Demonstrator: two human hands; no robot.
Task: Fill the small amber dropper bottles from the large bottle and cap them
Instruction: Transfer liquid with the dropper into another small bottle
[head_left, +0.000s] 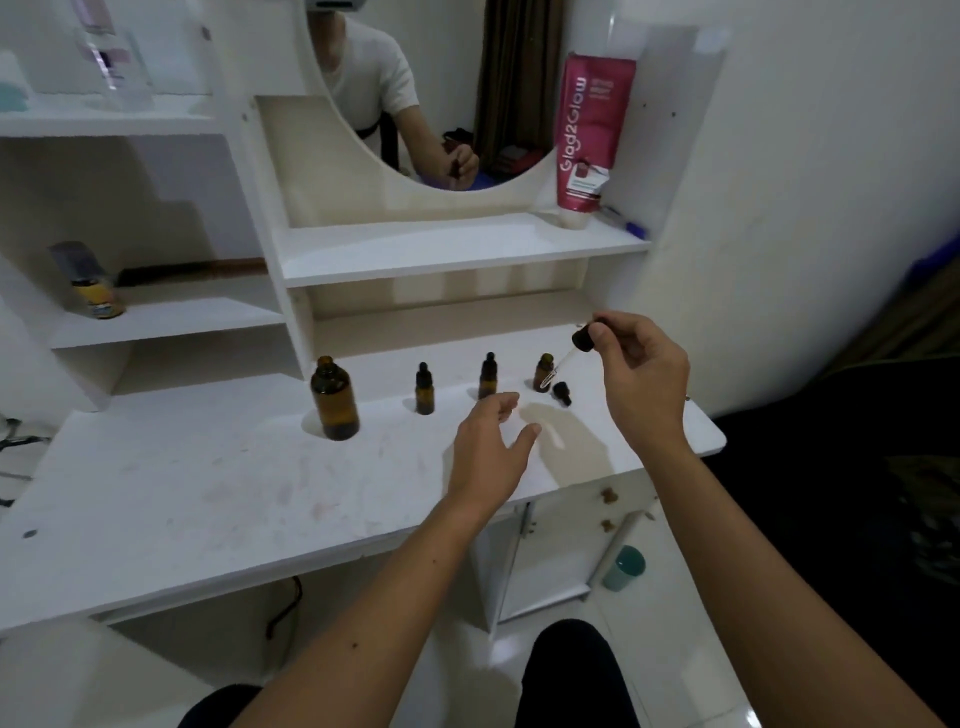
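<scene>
The large amber bottle (335, 397) stands uncapped at the left of the white tabletop (208, 488). To its right stand three small amber bottles: two capped ones (424, 389) (488, 375) and an uncapped one (543, 371). My right hand (636, 374) pinches a black dropper cap (583, 338), its glass pipette slanting down in front of the uncapped bottle. A loose black cap (562, 393) lies beside that bottle. My left hand (491, 449) hovers over the table with relaxed fingers, just in front of the middle small bottle, holding nothing.
A shelf above the table carries a pink tube (592, 135) and a pen (626, 221). A round mirror (431, 88) hangs behind. On the left shelf stands a small jar (96, 296). The table's right edge is close to the bottles. A teal cup (623, 567) lies on the floor.
</scene>
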